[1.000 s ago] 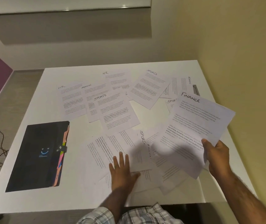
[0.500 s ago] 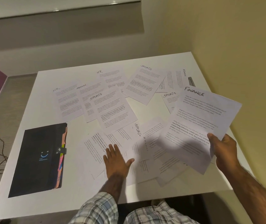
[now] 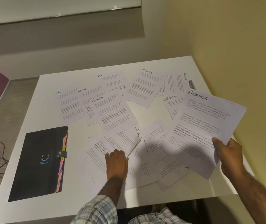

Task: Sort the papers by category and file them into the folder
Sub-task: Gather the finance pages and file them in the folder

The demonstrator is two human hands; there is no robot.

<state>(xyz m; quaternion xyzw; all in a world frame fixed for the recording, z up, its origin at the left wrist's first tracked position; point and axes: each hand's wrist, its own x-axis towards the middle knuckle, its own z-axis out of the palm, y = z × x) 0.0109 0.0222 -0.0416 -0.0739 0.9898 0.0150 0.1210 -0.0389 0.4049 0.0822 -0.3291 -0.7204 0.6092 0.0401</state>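
The white table (image 3: 146, 117) is the biggest thing here. Papers (image 3: 71, 107) lie all over it, many on top of each other, with words like HR, Admin and Sports written by hand at the top. The black folder (image 3: 37, 167) lies shut at the left side of the table, near the papers (its little coloured tabs (image 3: 63, 159) stick out on the side next to them). Nothing looks filed yet, so the job seems near its start.

The right hand (image 3: 229, 157) holds a Finance sheet (image 3: 209, 123) up above the right side of the table, thumb on top. The left hand (image 3: 117, 162) is on the near heap, its fingers curled on the edge of a Sports sheet (image 3: 129, 143), which bends up a bit.

What could go wrong? The Sports sheet lies mixed in with others, so a quick pull could drag its neighbours along or push some off the near edge. The Finance sheet is thin and floppy and held at one corner, so it could slip or crease. A sheet hiding under another could land in the wrong stack. The folder is clasped shut and both hands are full, so one hand must let go first.
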